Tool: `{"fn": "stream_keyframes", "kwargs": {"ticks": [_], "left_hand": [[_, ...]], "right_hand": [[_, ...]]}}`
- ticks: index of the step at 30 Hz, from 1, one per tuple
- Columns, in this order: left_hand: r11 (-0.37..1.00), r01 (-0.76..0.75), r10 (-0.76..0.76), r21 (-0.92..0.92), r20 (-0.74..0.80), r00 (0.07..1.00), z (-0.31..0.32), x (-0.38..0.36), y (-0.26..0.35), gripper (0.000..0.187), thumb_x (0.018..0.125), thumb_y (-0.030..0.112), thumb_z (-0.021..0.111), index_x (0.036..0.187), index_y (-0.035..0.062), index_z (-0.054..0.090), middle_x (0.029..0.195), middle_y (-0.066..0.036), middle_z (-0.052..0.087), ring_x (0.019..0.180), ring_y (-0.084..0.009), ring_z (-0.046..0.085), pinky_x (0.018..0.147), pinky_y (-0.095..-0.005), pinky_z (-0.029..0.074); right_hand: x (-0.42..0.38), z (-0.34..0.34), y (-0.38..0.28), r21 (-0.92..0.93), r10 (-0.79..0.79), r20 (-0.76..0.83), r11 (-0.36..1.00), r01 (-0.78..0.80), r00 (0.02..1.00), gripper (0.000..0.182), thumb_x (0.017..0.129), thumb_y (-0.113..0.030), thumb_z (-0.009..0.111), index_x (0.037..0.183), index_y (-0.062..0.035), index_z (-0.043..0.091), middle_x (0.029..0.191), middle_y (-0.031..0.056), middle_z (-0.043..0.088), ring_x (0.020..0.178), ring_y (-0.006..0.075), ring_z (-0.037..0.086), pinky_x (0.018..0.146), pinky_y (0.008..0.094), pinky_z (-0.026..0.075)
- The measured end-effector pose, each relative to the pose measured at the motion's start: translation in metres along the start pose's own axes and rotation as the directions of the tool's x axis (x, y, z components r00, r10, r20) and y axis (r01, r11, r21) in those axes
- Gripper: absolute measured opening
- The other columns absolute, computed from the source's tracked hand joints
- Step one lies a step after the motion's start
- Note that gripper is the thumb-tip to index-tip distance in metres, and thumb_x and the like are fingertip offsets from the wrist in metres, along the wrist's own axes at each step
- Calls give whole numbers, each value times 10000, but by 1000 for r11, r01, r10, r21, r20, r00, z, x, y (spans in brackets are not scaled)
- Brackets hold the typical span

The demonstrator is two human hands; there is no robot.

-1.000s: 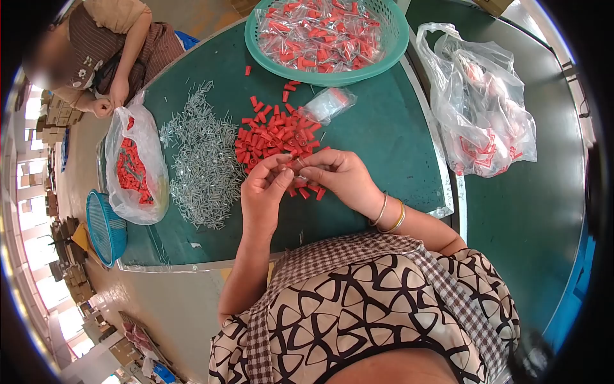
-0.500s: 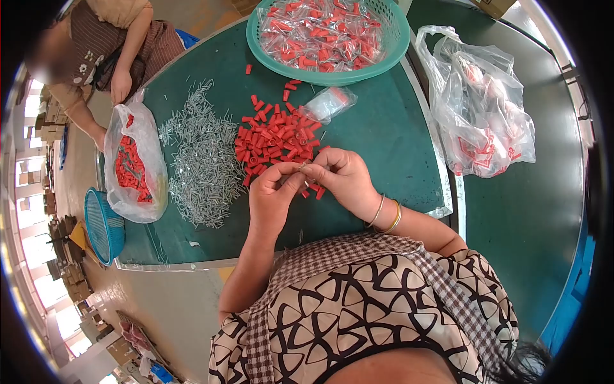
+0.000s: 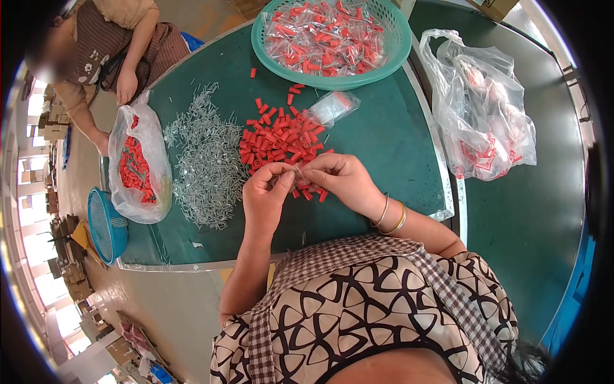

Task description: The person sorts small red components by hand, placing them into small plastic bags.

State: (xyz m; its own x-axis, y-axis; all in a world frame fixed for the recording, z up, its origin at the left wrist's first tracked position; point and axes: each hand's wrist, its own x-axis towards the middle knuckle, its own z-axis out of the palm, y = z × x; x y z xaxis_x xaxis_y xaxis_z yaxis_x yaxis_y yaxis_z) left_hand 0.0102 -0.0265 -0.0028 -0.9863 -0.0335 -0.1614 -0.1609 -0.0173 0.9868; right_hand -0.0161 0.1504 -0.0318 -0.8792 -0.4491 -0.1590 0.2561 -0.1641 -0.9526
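My left hand (image 3: 267, 195) and my right hand (image 3: 345, 182) meet at the near edge of a pile of red plastic caps (image 3: 275, 137). Thumb and fingers of each hand pinch a small clear plastic bag (image 3: 298, 175), stretched between them. Its contents are too small to make out. Left of the caps lies a heap of thin metal screws or nails (image 3: 208, 169). A stack of clear small bags (image 3: 331, 107) rests just beyond the caps.
A green basket (image 3: 256, 41) at the back holds bagged red pieces. A white plastic bag (image 3: 160, 160) of red pieces stands left, near another person's hand (image 3: 126, 85). A blue basket (image 3: 105, 224) sits at the table's left edge. A carrier bag (image 3: 480, 115) lies right.
My hands have drawn slightly apart, and the clear bag between them shows more. The whole view has shifted a little.
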Motion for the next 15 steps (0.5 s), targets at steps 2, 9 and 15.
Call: {"fn": "stream_keyframes", "kwargs": {"ticks": [2,9,15], "left_hand": [[1000,10,-9,27,-37,999,0,0,-2,95,922,-8,610,999,-21,665,867,-16,675,748,-42,587,653,-184,467],[990,-51,58,133,-54,997,0,0,-7,78,908,-12,626,972,-9,669,867,-5,676,727,-28,582,628,-178,461],[972,-55,68,227,-49,996,1,0,-8,73,902,-12,629,962,-8,670,850,-4,670,711,-26,578,616,-182,459]], "right_hand": [[0,1,-2,18,-3,-18,1000,4,1000,231,970,-205,606,1002,1,705,855,27,690,732,75,630,552,218,507],[0,0,-2,56,-24,-50,998,27,998,210,956,-177,627,997,13,707,859,42,697,735,70,636,558,224,513],[0,0,0,8,-14,-70,1000,15,997,181,926,-151,663,988,13,707,810,35,700,707,59,638,559,214,502]]}}
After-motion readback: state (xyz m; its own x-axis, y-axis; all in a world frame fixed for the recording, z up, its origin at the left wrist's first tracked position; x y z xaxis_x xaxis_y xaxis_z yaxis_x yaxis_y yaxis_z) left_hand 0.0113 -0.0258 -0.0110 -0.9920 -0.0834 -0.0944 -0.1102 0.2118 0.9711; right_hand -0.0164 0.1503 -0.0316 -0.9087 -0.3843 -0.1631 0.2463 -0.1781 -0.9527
